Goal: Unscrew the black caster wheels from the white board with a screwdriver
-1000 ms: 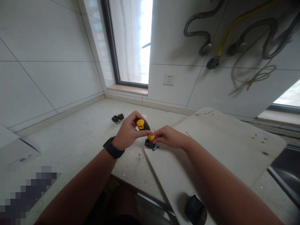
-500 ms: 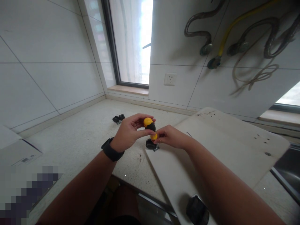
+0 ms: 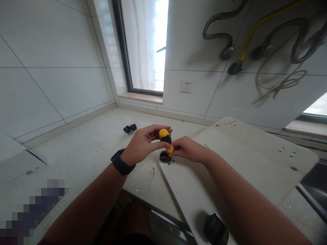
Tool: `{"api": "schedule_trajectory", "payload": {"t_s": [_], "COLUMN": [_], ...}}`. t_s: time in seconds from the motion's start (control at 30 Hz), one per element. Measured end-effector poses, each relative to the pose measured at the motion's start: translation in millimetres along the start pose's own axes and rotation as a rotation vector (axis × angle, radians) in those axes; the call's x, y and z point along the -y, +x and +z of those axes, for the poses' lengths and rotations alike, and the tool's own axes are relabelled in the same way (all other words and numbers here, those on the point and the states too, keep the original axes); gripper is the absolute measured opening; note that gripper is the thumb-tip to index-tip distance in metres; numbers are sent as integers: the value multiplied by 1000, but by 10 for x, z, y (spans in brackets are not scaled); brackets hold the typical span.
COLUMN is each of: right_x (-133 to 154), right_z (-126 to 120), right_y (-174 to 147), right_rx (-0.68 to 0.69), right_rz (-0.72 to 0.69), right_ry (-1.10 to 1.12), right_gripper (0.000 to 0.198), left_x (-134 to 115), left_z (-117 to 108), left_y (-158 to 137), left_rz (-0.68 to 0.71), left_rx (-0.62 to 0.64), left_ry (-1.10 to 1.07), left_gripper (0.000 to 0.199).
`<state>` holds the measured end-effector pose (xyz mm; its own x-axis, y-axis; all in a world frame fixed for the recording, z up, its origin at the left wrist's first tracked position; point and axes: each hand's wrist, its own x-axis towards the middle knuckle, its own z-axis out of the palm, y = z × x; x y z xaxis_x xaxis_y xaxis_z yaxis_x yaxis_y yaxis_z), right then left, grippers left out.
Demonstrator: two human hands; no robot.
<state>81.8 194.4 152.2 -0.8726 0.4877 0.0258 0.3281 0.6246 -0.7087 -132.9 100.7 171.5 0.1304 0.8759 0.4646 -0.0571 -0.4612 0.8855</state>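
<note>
My left hand [image 3: 144,143] is wrapped around the yellow-and-black handle of a stubby screwdriver [image 3: 166,139], which stands nearly upright. My right hand [image 3: 185,148] pinches the screwdriver low down, at its yellow lower end; the tip is hidden behind the fingers. Just beneath sits a black caster wheel [image 3: 165,157] with a metal mounting plate, at the corner of a white board [image 3: 194,183]. A second black caster [image 3: 216,228] is on the board's near end, below my right forearm.
Two more black casters [image 3: 130,129] lie together on the speckled countertop [image 3: 102,143]. A white box [image 3: 22,165] is at the left. Behind the board are a wall socket [image 3: 186,86] and hoses [image 3: 222,37]. A sink [image 3: 314,183] borders the right side.
The whole view has shifted very slightly. Both hands keep their grip on the screwdriver over the same caster, with no clear movement between them.
</note>
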Motion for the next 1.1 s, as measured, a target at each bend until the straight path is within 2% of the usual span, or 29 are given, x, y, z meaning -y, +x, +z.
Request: {"api": "schedule_trajectory", "payload": {"t_s": [0.07, 0.23, 0.33, 0.53, 0.67, 0.73, 0.8, 0.87, 0.97, 1.03, 1.1], "right_x": [-13, -3, 12, 23, 28, 29, 29, 29, 25, 20, 12], "right_z": [13, 42, 44, 34, 35, 34, 31, 25, 20, 22, 24], "right_y": [4, 23, 26, 16, 16, 15, 11, 7, 5, 7, 9], "right_rx": [-4, -4, -3, 2, 11, 18, 24, 25, 19, 21, 28], "right_rz": [2, 2, 4, 20, 23, 16, 9, 4, -2, -6, -5], "right_ry": [-5, -20, -23, -42, -50, -49, -50, -55, -59, -54, -45], "right_gripper": [18, 20, 19, 21, 19, 19, 19, 20, 20, 19, 20], "left_x": [-14, -53, -55, 1, 87, 115, 110, 73, -9, -50, -65], "left_z": [-30, -154, -206, -198, -123, -73, -36, -37, -112, -178, -213], "left_y": [-4, -9, -1, 22, 31, 30, 24, 13, -2, -3, 5], "left_rz": [-1, -18, -23, -53, 20, 68, 90, 95, 52, 1, -31], "left_rx": [52, 295, 338, 203, 29, -81, -131, -69, 184, 312, 329], "left_ry": [-5, -67, -103, -8, 26, 110, 192, 206, 98, 24, 19], "left_gripper": [57, 60, 59, 40, 50, 54, 52, 53, 62, 53, 43]}}
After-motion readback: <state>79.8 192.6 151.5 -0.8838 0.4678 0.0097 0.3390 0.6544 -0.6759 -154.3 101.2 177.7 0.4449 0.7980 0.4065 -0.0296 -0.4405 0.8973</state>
